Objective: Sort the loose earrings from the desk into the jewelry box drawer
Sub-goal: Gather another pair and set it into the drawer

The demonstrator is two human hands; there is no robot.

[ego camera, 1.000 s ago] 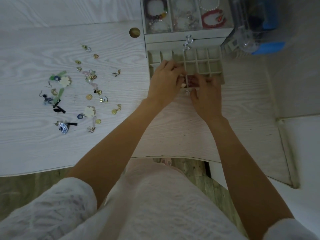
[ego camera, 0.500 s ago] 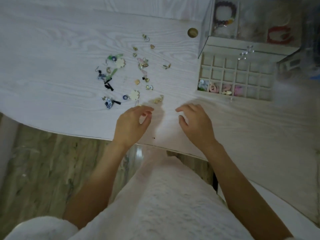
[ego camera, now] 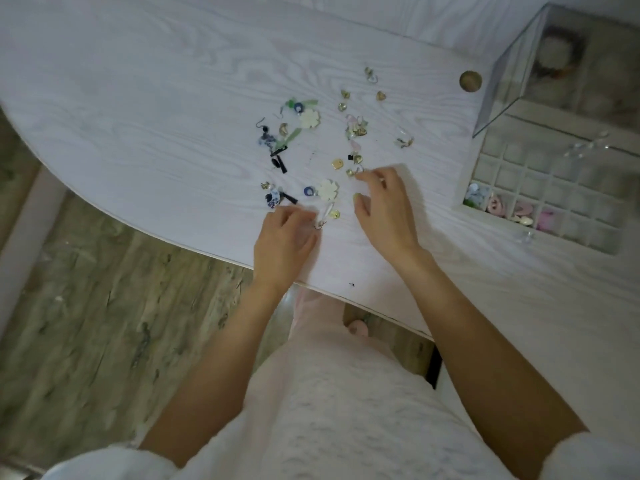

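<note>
Head cam looks down on a white desk (ego camera: 145, 109) with loose earrings (ego camera: 325, 147) scattered mid-table, nothing blocking them. Off to the right, well apart, sits the jewelry box drawer (ego camera: 547, 199), a few pieces already in its near compartments. Left hand (ego camera: 284, 244) has loosely curled fingers touching a clear drop earring (ego camera: 323, 216). Right hand (ego camera: 384, 209) is spread, fingertips at a small gold earring (ego camera: 351, 172); can't tell if it's pinched.

Both hands low near the desk's front edge.
Left hand (ego camera: 284, 237) loosely curled; right hand (ego camera: 384, 209) fingers spread, reaching forward.
</note>
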